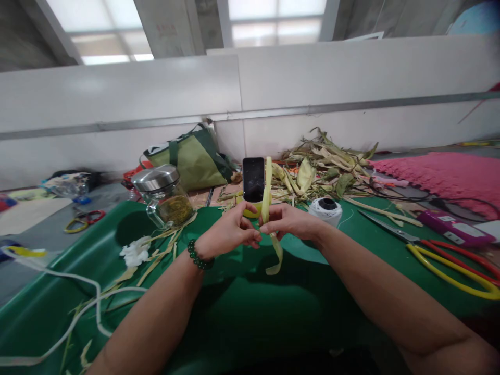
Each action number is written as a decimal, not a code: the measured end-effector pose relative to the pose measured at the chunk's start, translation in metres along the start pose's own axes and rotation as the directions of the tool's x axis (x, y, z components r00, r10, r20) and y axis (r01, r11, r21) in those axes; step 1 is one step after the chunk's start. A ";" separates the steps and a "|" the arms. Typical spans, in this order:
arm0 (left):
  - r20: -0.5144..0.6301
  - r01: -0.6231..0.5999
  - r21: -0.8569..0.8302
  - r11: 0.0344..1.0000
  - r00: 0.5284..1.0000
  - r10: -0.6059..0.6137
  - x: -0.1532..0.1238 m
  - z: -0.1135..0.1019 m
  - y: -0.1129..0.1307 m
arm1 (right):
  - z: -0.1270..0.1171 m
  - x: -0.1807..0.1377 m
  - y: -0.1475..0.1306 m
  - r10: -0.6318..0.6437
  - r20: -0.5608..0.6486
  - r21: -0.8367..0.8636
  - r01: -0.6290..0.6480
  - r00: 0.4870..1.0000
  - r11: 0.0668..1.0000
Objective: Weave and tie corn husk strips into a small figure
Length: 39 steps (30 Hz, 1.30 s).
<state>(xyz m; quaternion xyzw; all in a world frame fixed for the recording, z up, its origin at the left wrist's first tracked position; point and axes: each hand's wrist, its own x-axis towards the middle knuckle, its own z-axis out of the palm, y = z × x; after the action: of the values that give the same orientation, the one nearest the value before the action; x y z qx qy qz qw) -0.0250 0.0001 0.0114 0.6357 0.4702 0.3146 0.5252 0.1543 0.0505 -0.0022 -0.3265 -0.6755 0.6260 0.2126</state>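
Note:
A pale yellow-green strip of corn husk [266, 194] stands upright between my hands, its lower end curling down over the green mat [242, 297]. My right hand [282, 221] pinches the strip between thumb and fingers. Just left of it is my left hand [239, 225], its thumb and fingers curved and apart, with nothing visible in them; a green bead bracelet [198, 255] circles that wrist. Behind the hands a dark-screened phone [253, 179] leans upright on a yellow stand. To the right of my right hand sits a spool of white thread [325, 211].
Large scissors [425, 250] with red and yellow handles lie at right, near a purple box [455, 227]. A glass jar [166, 198] with a steel lid stands at left, before a green bag [191, 159]. Dried husks [332, 161] are heaped at the back. A white cord [97, 297] crosses the left.

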 end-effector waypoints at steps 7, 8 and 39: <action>0.044 0.011 0.058 0.998 0.999 -0.014 -0.003 0.004 0.001 | -0.002 0.002 0.005 0.005 0.020 -0.100 -0.003 1.000 0.995; 0.064 0.010 0.056 0.998 0.998 -0.014 -0.004 0.004 0.001 | -0.002 0.001 0.005 0.011 0.025 -0.115 -0.008 1.000 0.993; -0.173 -0.133 -0.126 0.983 0.979 0.111 0.006 0.009 0.001 | -0.002 0.003 0.007 -0.136 0.013 -0.078 0.137 0.991 0.988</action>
<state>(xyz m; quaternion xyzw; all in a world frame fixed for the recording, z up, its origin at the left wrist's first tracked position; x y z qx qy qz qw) -0.0146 0.0028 0.0098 0.5976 0.4494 0.4294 0.5065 0.1550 0.0542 -0.0089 -0.2852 -0.7211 0.5842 0.2396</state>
